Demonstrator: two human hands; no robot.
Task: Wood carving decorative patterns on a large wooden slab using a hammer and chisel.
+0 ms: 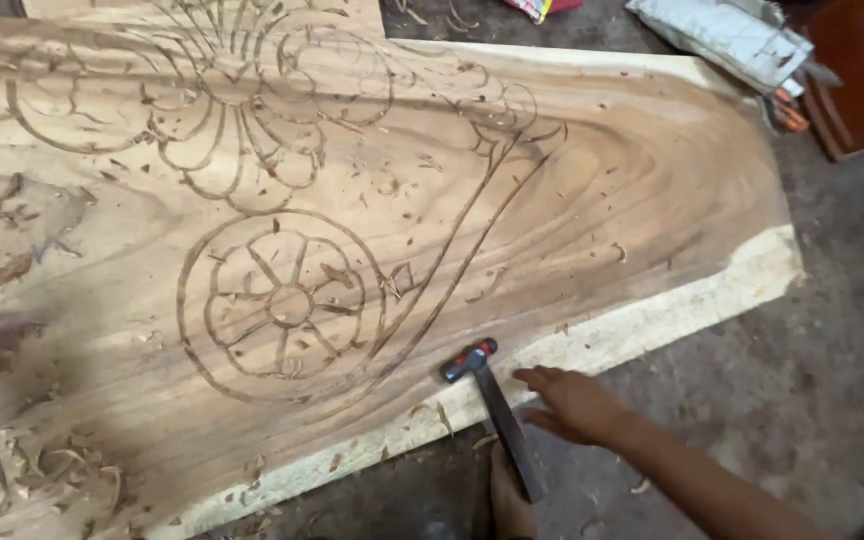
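A large slab of pale brown wood [592, 190] with a lighter sapwood edge is laid across the grey floor [832, 370]. Its surface is incised with floral scrollwork: a round rosette with spoke-like petals [287, 300] is cut near the middle, and a long curling stem line [472, 250] is carried up from it. Thin wood shavings [82, 470] are scattered over the board.

A small hammer with a red and black head and a dark handle [497, 410] is seen at the slab's near edge, its head on the pale border and its handle pointing off the board. The right hand [572, 403] is held just beside the handle, fingers spread and extended, nothing grasped. The left hand is not identifiable; a foot [510, 500] is visible beneath the handle end.
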